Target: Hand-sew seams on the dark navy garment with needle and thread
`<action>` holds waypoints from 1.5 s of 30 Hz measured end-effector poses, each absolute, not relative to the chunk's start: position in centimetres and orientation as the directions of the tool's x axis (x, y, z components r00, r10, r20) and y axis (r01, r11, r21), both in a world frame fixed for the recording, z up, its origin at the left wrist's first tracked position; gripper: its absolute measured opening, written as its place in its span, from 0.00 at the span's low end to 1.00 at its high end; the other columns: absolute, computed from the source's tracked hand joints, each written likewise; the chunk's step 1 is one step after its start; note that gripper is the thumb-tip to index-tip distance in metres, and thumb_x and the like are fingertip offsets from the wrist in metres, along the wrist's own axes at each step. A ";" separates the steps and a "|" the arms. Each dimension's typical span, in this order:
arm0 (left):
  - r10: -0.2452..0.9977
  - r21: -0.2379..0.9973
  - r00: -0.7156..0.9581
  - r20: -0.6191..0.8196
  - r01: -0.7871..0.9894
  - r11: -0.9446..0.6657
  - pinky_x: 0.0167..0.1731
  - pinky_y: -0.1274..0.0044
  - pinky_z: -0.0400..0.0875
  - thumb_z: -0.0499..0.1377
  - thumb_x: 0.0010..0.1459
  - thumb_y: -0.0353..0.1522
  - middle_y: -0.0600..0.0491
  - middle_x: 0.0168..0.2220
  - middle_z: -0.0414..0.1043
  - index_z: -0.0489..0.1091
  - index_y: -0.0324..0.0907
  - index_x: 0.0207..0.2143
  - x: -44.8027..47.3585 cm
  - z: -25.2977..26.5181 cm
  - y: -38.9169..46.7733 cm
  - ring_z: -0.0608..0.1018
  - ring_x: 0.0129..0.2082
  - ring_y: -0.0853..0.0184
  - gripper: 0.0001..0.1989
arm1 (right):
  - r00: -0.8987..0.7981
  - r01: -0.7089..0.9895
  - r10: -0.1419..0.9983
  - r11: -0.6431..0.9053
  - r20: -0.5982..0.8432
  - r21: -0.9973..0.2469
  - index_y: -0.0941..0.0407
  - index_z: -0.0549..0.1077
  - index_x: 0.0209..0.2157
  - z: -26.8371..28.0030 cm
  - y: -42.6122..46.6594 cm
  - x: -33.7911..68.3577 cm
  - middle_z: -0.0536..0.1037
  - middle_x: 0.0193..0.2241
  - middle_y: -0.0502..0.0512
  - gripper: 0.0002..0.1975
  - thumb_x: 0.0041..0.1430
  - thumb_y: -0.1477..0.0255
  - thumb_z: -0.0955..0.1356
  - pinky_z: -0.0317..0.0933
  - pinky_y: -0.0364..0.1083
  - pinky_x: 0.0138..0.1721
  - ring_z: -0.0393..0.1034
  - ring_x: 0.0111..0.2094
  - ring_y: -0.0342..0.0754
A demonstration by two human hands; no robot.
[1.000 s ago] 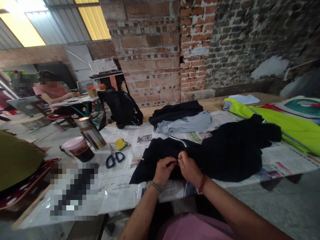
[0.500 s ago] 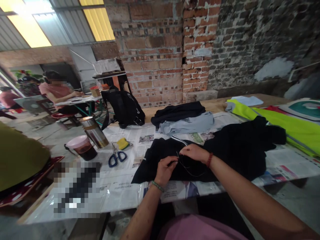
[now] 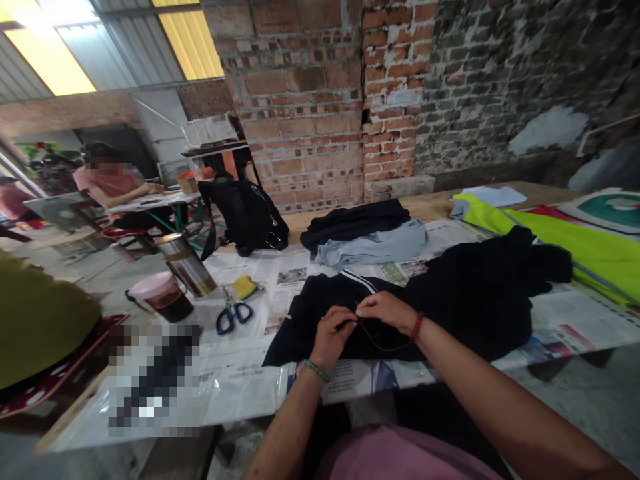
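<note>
A black garment [image 3: 305, 333] with white stripes lies bunched in front of me. My left hand [image 3: 333, 337] is closed over it, thumb and forefinger pinching what looks like a dark fold. Right at those fingertips, my right hand [image 3: 386, 311] pinches a thin sewing needle [image 3: 357, 305], whose lower end is hidden. A light thread [image 3: 379, 345] loops from the fingertips across the black cloth, below my right hand.
Blue-handled scissors [image 3: 234, 316], a yellow sponge-like piece [image 3: 245, 287], a lidded cup [image 3: 167, 301] and a steel flask [image 3: 187, 267] stand left. Behind are a black backpack [image 3: 245, 217] and grey cloth [image 3: 373, 245]. An iron [image 3: 610, 212] and a neon-yellow garment [image 3: 565, 243] lie right.
My right fingertips have come down and left to the needle, nearer my left fingertips. Less of the needle shows now. My left hand has barely moved.
</note>
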State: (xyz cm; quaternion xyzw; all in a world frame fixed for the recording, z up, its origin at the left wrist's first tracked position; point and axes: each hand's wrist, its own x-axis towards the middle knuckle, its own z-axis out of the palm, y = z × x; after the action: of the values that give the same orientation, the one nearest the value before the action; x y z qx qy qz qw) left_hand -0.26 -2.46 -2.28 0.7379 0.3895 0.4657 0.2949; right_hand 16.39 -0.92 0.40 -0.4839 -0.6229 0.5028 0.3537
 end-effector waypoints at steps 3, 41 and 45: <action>0.908 0.864 0.231 0.351 0.293 -0.409 0.35 0.77 0.66 0.57 0.48 0.28 0.53 0.30 0.71 0.72 0.42 0.31 -0.2 -2.3 -2.4 0.73 0.32 0.68 0.06 | -0.235 0.231 0.972 0.067 0.011 -0.971 0.59 0.73 0.24 0.2 -1.1 16.4 0.71 0.19 0.46 0.08 0.43 0.69 0.67 0.54 0.39 0.27 0.62 0.23 0.39; 0.957 0.999 0.292 -0.007 -0.040 0.020 0.23 0.83 0.58 0.59 0.41 0.29 0.60 0.21 0.66 0.71 0.40 0.29 -1.5 -2.2 -1.5 0.66 0.21 0.75 0.08 | -0.273 -0.382 0.961 -0.146 -0.039 -0.913 0.59 0.62 0.26 7.0 7.3 18.2 0.74 0.23 0.53 0.07 0.56 0.82 0.60 0.68 0.47 0.32 0.73 0.28 0.45; 0.953 0.999 0.301 -0.021 -0.026 0.031 0.23 0.83 0.58 0.59 0.42 0.29 0.59 0.21 0.66 0.70 0.39 0.30 -1.6 -2.3 -1.5 0.66 0.21 0.75 0.08 | -0.200 -0.391 0.978 -0.030 0.053 -0.920 0.59 0.62 0.27 8.5 9.1 18.5 0.73 0.22 0.52 0.07 0.57 0.81 0.60 0.68 0.47 0.31 0.73 0.27 0.44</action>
State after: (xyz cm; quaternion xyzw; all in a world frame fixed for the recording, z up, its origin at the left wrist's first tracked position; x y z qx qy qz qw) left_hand -1.56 -1.51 -2.32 0.5558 0.4170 0.4192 0.5843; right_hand 18.50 9.14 8.45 -0.3320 -0.4420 0.6363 0.5381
